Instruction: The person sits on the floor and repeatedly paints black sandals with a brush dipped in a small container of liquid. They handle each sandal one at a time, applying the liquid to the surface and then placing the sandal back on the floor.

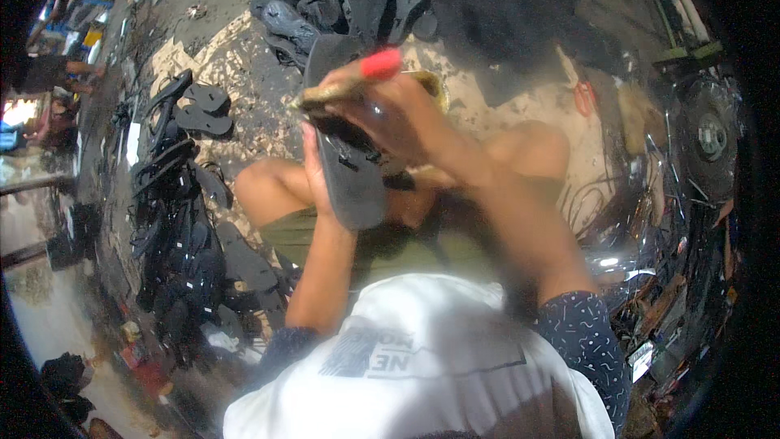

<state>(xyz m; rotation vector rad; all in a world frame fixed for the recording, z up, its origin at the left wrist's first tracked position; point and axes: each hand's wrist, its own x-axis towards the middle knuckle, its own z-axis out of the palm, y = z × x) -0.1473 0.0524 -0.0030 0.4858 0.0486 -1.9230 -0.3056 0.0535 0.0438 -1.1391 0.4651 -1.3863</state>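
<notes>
A dark grey sandal sole (359, 195) is held tilted over my lap, its long side running from top to bottom. My left hand (314, 158) grips the sole's left edge from beneath, and the fingers under it are hidden. Above the sole, my right hand (402, 110) is closed around a brush with a red handle end (380, 63). The brush's yellowish, clotted front part lies across the sole's upper half. Just behind my right hand shows the yellow-stained rim of a container (440, 88), mostly covered by the hand.
Black sandals and soles (309, 0) are heaped at the far middle. More black sandals and straps (183, 228) lie along the left. Red-handled scissors (583, 99) rest on the stained board to the right. Beyond them stands a dark round wheel-like part (708, 140).
</notes>
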